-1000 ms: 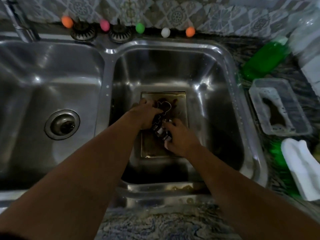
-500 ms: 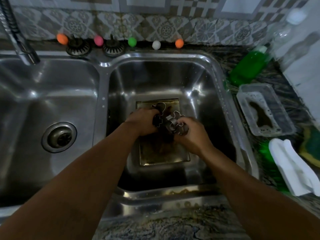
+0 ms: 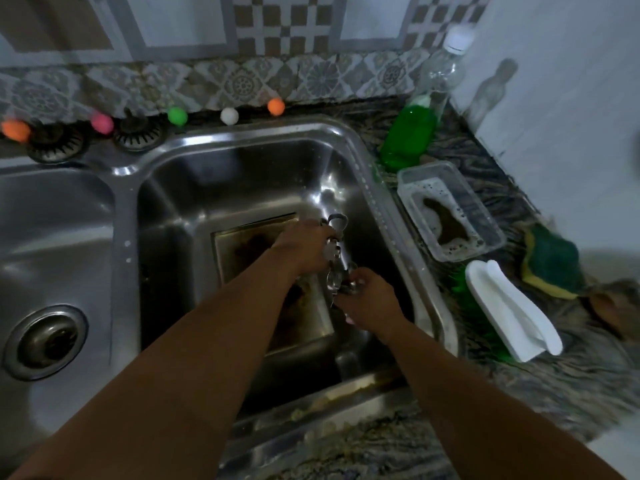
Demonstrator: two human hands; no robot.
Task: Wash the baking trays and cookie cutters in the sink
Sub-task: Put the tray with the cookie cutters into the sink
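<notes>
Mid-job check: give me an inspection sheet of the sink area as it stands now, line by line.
Surface: steel double sink set in a patterned stone counter.
Job's things: baking tray lies stained on the right basin's floor; cookie cutters are held in a cluster above it.
Clutter: green soap bottle, plastic tub with suds, sponge, white cloth, all on the counter to the right.
Grippers: left hand and right hand both grip the cutters.
Cables: nothing seen.
Surroundings: tiled wall; coloured balls and two drain strainers along the back ledge; clear bottle in the corner.
</notes>
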